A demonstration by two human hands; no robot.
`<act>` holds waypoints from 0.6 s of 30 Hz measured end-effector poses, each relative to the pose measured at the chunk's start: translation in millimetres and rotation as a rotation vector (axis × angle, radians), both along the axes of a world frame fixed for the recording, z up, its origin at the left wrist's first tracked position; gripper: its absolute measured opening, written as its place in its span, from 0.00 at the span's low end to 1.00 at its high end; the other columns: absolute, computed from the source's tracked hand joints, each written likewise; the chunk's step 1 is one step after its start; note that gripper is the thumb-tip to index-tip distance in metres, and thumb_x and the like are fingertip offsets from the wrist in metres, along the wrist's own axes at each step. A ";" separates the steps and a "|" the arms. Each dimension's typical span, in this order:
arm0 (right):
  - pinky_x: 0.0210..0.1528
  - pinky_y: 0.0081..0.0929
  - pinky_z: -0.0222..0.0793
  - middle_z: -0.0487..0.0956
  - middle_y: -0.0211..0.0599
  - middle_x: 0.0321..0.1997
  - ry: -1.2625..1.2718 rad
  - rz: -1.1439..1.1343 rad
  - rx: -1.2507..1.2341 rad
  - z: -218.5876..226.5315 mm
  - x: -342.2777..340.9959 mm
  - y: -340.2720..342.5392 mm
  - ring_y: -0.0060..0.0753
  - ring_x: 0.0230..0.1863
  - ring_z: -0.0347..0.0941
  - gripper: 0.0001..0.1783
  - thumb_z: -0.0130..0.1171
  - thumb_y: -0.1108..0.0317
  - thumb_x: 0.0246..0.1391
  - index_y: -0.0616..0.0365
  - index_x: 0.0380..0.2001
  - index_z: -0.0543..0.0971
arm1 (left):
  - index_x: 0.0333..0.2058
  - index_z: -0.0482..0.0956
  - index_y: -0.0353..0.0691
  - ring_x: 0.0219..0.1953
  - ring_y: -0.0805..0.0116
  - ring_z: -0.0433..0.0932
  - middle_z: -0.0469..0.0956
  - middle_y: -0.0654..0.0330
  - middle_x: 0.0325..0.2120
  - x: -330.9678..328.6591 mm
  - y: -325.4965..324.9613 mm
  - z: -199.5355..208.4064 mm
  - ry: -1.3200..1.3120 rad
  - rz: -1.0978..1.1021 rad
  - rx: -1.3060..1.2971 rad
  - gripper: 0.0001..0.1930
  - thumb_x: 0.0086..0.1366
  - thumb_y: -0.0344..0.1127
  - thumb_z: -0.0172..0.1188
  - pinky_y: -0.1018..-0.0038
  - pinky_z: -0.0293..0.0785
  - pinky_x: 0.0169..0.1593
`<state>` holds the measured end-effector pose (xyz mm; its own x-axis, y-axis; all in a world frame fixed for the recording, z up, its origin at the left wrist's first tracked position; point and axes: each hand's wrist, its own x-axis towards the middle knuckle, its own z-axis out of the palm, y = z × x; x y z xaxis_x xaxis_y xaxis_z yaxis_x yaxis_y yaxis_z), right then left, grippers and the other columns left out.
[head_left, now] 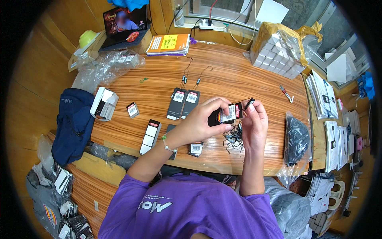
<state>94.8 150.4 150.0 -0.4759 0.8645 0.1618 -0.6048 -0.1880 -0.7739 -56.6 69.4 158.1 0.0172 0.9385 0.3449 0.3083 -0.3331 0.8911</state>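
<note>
My left hand (209, 121) is closed around a black hang tag (216, 118) that bears a white and red sticker. At the tag's upper right end, the fingers of my right hand (255, 123) pinch a black hang-tag string (250, 102). Below and between my hands lies a tangled pile of black strings (234, 138). Beyond my left hand, dark hang tags (175, 106) lie side by side, with looped strings (198, 81) stretching away from them. Near the table's front edge, another small stack of tags (195, 149) is partly hidden by my left forearm.
A tall block of stickers (150, 137), a small labelled box (132, 110) and an open white box (104, 104) stand at left. Snips (285, 92) and a bagged dark bundle (296, 139) lie at right. Wrapped white boxes (274, 55) stand at the back right.
</note>
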 end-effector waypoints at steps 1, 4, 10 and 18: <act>0.37 0.17 0.64 0.74 0.30 0.31 0.014 -0.008 0.002 0.5 -0.9 -0.6 0.20 0.32 0.68 0.05 0.54 0.73 0.54 0.61 0.34 0.72 | 0.34 0.69 0.39 0.51 0.65 0.67 0.68 0.55 0.46 -2.0 1.0 -5.6 -0.124 -0.060 -0.049 0.16 0.50 0.32 0.65 0.70 0.62 0.54; 0.37 0.18 0.64 0.74 0.30 0.30 -0.038 -0.015 0.047 1.4 -0.7 -1.6 0.19 0.31 0.67 0.05 0.55 0.73 0.53 0.60 0.33 0.73 | 0.41 0.65 0.39 0.48 0.70 0.67 0.68 0.60 0.44 -8.8 1.4 -8.9 -0.306 -0.204 -0.154 0.17 0.56 0.34 0.61 0.73 0.63 0.52; 0.34 0.17 0.65 0.72 0.27 0.27 -0.248 -0.073 0.225 7.9 1.5 -3.5 0.17 0.30 0.67 0.02 0.56 0.76 0.51 0.59 0.29 0.73 | 0.60 0.51 0.40 0.55 0.67 0.61 0.60 0.54 0.52 -8.7 3.6 -12.4 -0.557 -0.442 -0.234 0.32 0.60 0.37 0.54 0.71 0.60 0.56; 0.24 0.14 0.65 0.70 0.27 0.27 -0.215 -0.042 0.258 14.6 -0.4 -9.8 0.16 0.27 0.68 0.03 0.56 0.78 0.50 0.61 0.28 0.73 | 0.59 0.50 0.30 0.58 0.66 0.59 0.60 0.52 0.54 -2.9 1.2 -9.5 -0.671 -0.462 -0.322 0.33 0.65 0.49 0.46 0.71 0.53 0.60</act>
